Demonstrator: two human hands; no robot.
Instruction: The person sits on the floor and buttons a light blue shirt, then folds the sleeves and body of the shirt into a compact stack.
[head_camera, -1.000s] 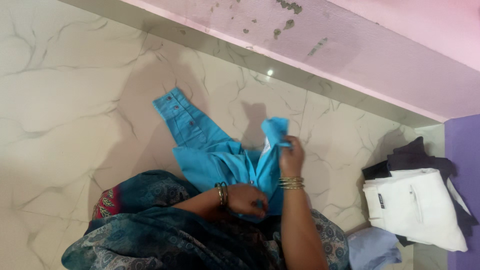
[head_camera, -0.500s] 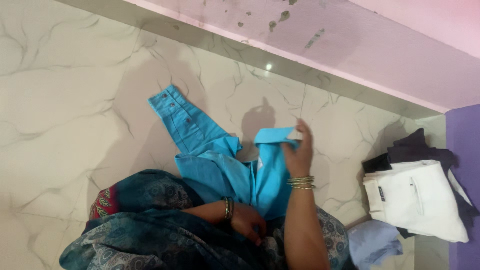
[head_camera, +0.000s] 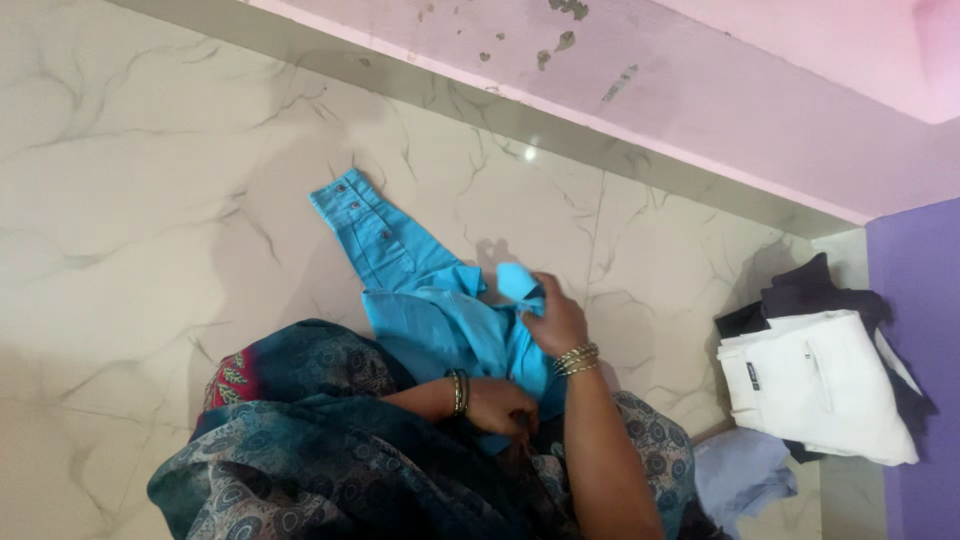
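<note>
A bright blue shirt lies crumpled on the marble floor in front of my lap, one buttoned sleeve cuff stretched out to the upper left. My right hand pinches the shirt's collar edge and holds it low over the shirt body. My left hand grips the shirt's lower hem close to my lap. Both wrists wear gold bangles. My dark patterned clothing covers the shirt's near edge.
A pile of folded clothes lies at the right: a white garment on top of dark ones, with a pale blue piece beside it. A pink wall runs along the back and a purple wall closes the right side.
My right hand has brought the collar down and leftward toward the shirt body. My left hand stays at the hem. The view shifted slightly.
</note>
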